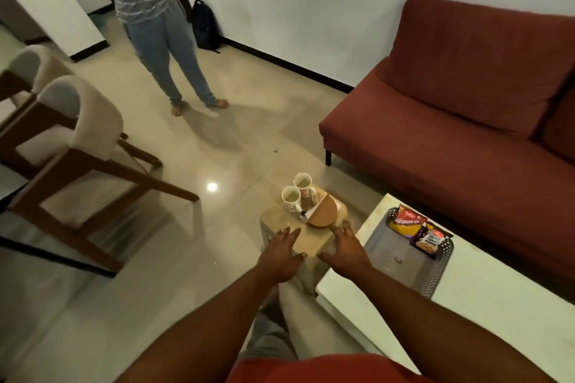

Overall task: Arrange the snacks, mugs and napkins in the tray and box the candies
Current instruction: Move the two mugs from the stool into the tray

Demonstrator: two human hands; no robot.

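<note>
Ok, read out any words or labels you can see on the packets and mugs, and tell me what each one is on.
"SALTED PEANUTS": on the white snack packet in the tray.
Red snack packet: a logo and a line of print, too blurred to read.
The two mugs: red markings on their sides, too small to read.

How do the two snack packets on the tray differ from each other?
The red snack packet lies at the tray's far end; the peanut packet lies nearer the wearer. The red one is mostly red and yellow, while the peanut one is dark with a pale label. The peanut packet seems to overlap the red one's edge. Both lie flat along the tray's right side.
</note>
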